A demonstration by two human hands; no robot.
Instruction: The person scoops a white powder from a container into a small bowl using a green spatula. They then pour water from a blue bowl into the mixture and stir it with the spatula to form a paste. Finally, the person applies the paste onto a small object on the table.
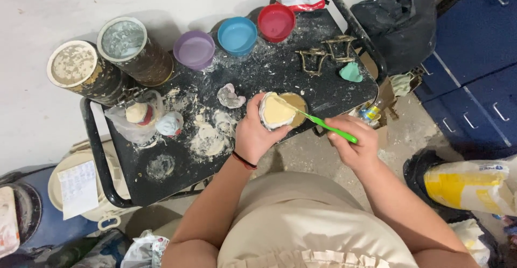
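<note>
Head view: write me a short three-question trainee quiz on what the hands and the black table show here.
1. True or false: the right hand holds a green-handled tool.
2. What does the left hand hold? A) a red bowl B) a small mould filled with cream-coloured paste C) a plastic bag
3. Going left to right, name the colours of the three bowls at the far edge of the black table.

Key: 1 true. 2 B. 3 purple bowl, blue bowl, red bowl.
</note>
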